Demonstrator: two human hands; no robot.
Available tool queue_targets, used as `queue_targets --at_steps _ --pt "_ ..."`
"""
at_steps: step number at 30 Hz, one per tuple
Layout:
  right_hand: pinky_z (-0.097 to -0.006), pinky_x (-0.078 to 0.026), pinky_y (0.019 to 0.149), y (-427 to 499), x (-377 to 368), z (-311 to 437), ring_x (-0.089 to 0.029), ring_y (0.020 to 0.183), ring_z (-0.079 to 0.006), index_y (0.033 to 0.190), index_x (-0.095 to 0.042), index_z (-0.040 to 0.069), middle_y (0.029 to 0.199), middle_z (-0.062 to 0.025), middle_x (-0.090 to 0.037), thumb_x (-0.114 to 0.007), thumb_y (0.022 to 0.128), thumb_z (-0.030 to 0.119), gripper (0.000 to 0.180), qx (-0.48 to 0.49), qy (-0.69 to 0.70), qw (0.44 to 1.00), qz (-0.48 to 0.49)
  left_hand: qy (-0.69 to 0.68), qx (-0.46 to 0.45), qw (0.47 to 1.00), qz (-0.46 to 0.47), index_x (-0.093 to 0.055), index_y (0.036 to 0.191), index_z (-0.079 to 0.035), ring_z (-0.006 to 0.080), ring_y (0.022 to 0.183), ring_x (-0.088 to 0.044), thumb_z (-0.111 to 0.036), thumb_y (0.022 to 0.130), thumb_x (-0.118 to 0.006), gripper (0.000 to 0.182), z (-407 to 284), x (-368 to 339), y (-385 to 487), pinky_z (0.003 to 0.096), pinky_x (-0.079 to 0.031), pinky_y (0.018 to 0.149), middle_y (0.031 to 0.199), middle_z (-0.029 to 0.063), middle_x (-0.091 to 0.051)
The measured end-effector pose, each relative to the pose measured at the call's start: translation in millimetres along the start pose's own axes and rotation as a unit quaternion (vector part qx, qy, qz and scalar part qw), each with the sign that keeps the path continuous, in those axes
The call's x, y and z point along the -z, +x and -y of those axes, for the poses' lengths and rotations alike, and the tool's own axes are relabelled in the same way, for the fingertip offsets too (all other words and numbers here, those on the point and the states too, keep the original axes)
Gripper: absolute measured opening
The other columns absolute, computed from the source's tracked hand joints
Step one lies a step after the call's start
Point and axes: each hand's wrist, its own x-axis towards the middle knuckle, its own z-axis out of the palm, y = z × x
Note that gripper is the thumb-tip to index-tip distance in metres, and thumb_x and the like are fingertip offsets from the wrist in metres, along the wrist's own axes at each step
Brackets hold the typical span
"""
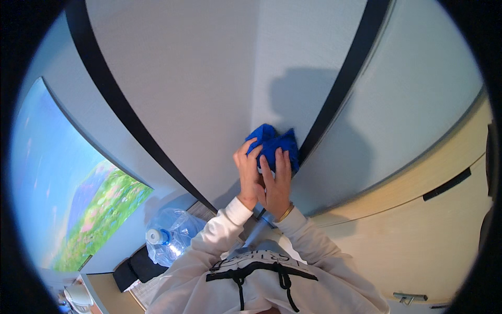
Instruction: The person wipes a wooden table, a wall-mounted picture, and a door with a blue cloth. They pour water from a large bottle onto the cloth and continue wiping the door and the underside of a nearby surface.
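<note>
A crumpled blue cloth is bunched in front of a pale grey wall panel, near a black vertical strip. My left hand holds the cloth's left side, its fingers curled over the folds. Close beside it, my right hand has its fingertips on the cloth's lower right part. A bit of something white shows between the hands, under the cloth, too small to name. Whether the cloth touches the panel is hard to tell.
Below left stands a large clear plastic water bottle, white-capped, beside black folded items. A landscape painting hangs on the left wall. A pale wood cabinet with a dark handle curves along the right. White cups sit lower left.
</note>
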Motion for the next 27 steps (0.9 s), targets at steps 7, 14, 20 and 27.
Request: queue_targets --at_steps 7,14,20,27 --pt "-0.0546 -0.016 0.106 83 -38 17 -0.015 0.134 -0.0435 0.137 -0.038 0.011 0.146 -0.0217 -0.017 -0.035 0.094 0.033 0.048 0.047 0.265 0.955 -0.126 0.313 -0.174 0.927 -0.11 -0.057 0.113 -0.001 0.0434 0.126 -0.028 -0.013 0.081 -0.056 0.034 -22 72 54 0.0513 -0.023 0.1 0.136 0.0164 -0.04" --pt "-0.0634 -0.014 0.103 79 -122 15 -0.007 0.133 -0.0476 0.132 -0.036 0.017 0.146 -0.0187 -0.013 -0.047 0.091 0.041 0.05 0.051 0.235 0.948 -0.21 0.425 -0.115 0.898 0.017 -0.053 0.121 -0.003 0.0386 0.135 -0.02 -0.015 0.082 -0.055 0.041 -10 90 31 0.0564 -0.009 0.107 0.142 0.015 -0.032" --pt "-0.0655 -0.015 0.102 33 -125 13 -0.007 0.133 -0.049 0.132 -0.036 0.017 0.146 -0.0185 -0.012 -0.059 0.083 0.041 0.059 0.024 0.222 0.964 -0.146 0.418 -0.043 0.901 0.105 -0.046 0.126 0.0 0.0444 0.134 -0.014 -0.034 0.084 -0.053 0.055 -4 82 -6 0.0597 -0.007 0.105 0.144 0.0222 -0.025" --pt "-0.0634 -0.017 0.102 96 -107 9 -0.009 0.133 -0.048 0.134 -0.037 0.017 0.146 -0.02 -0.016 -0.053 0.086 0.043 0.057 0.037 0.228 0.955 -0.184 0.448 -0.117 0.886 0.034 -0.044 0.128 0.0 0.0449 0.134 -0.013 -0.039 0.084 -0.053 0.059 -5 77 41 0.0614 -0.007 0.104 0.144 0.0223 -0.024"
